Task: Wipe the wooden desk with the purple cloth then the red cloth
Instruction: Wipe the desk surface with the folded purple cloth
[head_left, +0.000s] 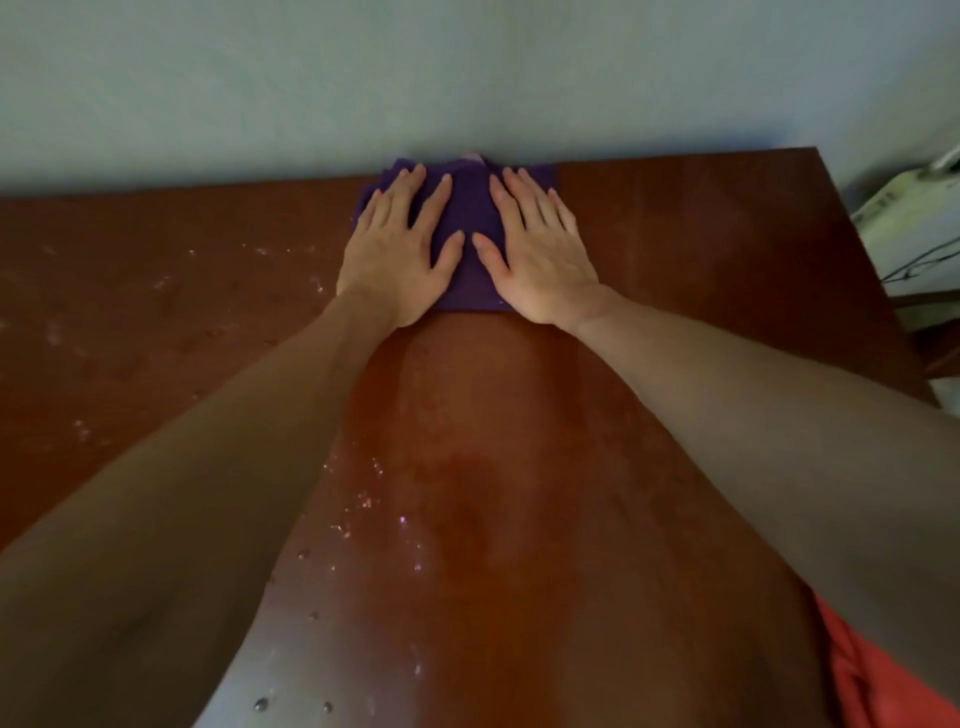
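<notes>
The purple cloth lies flat at the far edge of the wooden desk, against the wall. My left hand and my right hand press on it side by side, palms down with fingers straight and spread. A damp streak runs along the desk from the cloth back toward me. Water drops speckle the desk's left half. The red cloth lies at the desk's near right corner, partly hidden under my right forearm.
A pale wall rises directly behind the desk's far edge. Beyond the desk's right edge stands a white object with dark cables.
</notes>
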